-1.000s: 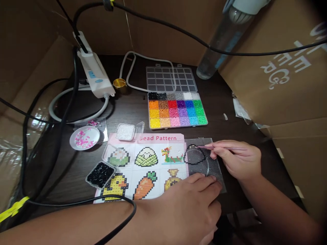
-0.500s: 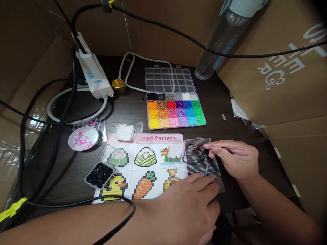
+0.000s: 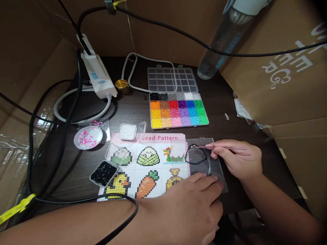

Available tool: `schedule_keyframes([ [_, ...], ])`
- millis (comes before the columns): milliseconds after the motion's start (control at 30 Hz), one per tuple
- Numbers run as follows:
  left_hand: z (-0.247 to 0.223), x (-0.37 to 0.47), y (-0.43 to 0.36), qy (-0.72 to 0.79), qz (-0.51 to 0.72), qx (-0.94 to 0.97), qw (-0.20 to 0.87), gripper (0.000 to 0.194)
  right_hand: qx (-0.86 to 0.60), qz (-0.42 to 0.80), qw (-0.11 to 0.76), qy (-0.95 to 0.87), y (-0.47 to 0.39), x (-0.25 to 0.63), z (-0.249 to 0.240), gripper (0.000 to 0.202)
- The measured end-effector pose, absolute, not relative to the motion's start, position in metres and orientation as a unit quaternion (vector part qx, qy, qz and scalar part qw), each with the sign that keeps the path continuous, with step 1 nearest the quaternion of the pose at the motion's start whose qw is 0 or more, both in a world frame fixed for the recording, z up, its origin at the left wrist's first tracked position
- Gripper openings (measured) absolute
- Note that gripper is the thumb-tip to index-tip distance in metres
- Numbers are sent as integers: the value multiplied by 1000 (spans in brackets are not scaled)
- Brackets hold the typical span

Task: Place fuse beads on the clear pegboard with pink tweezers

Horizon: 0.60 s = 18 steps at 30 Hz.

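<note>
– While one black cable cuts across your left forearm, you've one white dish far left!
– Behind it, one power strip; rightward, two small open boxes, black beads and white beads?
– Yes! One pattern sheet, six designs showing, one bead case behind. Your left hand, fingers loosely spread, lies on the clear pegboard, blocking the sheet's near corner!
– And the black bead outline?
– One, on that pegboard; your right hand pinches one pair of pink tweezers, tips at its top!
</note>
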<state>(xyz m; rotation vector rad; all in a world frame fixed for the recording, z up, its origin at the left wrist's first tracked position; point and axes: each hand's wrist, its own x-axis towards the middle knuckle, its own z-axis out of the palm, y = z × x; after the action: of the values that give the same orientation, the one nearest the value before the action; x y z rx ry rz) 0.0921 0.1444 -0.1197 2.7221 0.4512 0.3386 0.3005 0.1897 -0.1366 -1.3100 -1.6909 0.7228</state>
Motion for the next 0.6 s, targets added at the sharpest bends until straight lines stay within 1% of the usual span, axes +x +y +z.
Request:
schedule_keyframes([
  [200,-118,91,144,154,110,963,192,35,-550,273,410,-674,187,301,-137,18],
  [400,-119,92,144,159,108,964,186,36,-552,270,417,-670,187,302,-139,14],
  [600,-120,92,144,157,119,961,193,36,-553,266,416,-672,185,302,-137,16],
])
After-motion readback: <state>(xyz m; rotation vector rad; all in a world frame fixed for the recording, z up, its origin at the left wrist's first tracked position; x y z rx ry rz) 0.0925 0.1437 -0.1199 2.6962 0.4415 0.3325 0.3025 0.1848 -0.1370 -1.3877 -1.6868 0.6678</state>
